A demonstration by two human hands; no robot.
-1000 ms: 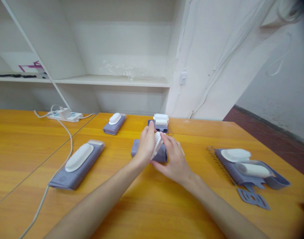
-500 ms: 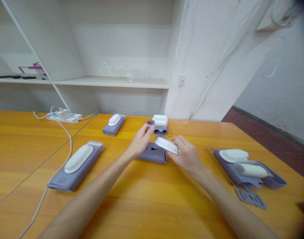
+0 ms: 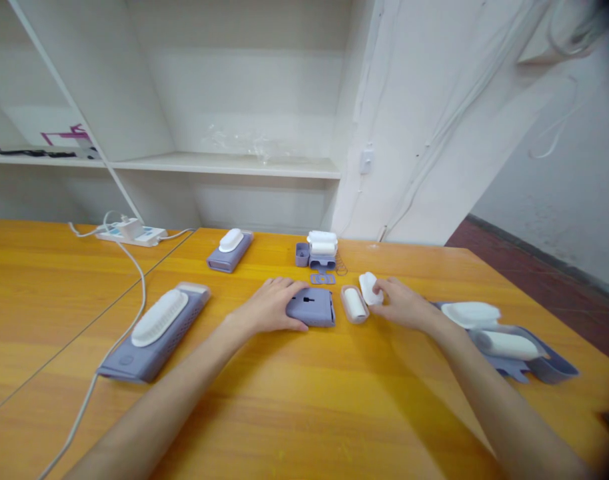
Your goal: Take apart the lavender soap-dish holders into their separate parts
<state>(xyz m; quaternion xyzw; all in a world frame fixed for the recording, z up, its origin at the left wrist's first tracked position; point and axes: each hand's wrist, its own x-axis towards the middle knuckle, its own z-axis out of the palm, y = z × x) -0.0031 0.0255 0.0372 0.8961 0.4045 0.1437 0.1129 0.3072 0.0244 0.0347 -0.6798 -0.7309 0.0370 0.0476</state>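
My left hand (image 3: 272, 305) is closed around the left end of a purple-grey case (image 3: 312, 307) lying on the table, thumb on the far side and fingers on the near side. Two small dark slots show on its upper face. My right hand (image 3: 403, 304) pinches a white oval brush (image 3: 368, 288) low over the table or resting on it; its bristles are not visible. Between the two hands lies a lint roller (image 3: 354, 303) with a white roll in a clear-looking cover, close beside the brush.
Behind stand a purple-grey set with white rollers (image 3: 323, 245) and a flat slotted plate (image 3: 323, 279). Purple-grey cases topped with white brushes lie at left (image 3: 154, 333) and back left (image 3: 229, 250). Opened parts (image 3: 509, 343) lie right. A cable (image 3: 142, 287) runs from a power strip (image 3: 134, 233).
My right hand has moved right and down with the brush, turning it. My left hand has come down and taken hold of the case. The lint roller now shows between them.
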